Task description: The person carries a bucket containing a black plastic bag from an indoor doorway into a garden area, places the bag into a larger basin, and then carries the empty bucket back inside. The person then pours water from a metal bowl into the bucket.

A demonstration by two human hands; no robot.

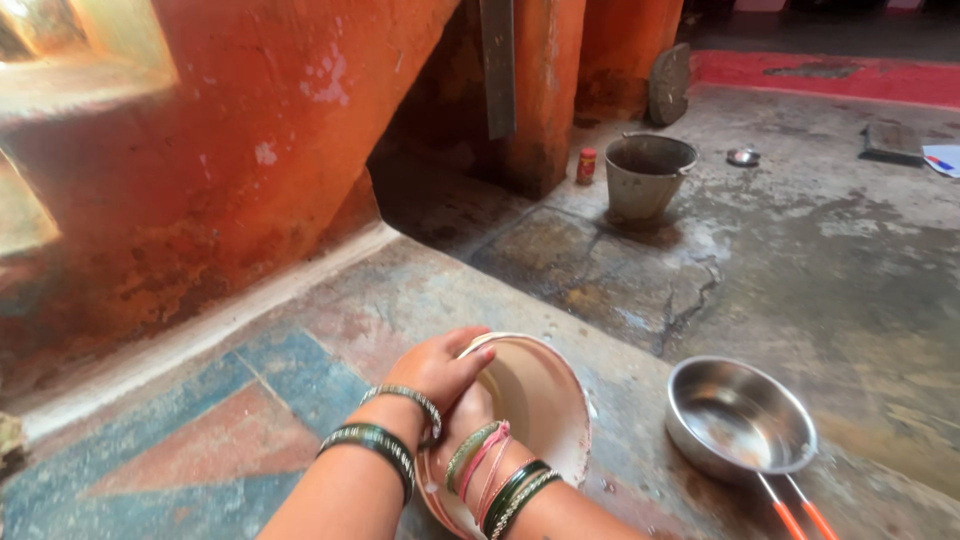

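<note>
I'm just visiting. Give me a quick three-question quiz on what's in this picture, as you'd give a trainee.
1. True or false: both hands touch the white bowl.
2. Which lies nearest that bowl? A) grey bucket B) steel pan C) small red jar
3. What colour are the steel pan's handle ends?

Key:
1. True: left hand grips the rim, right hand is inside.
2. B
3. Orange

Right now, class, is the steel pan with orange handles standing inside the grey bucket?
No: the steel pan sits on the bare floor near the hands, while the grey bucket stands apart, farther back by the orange wall.
</note>
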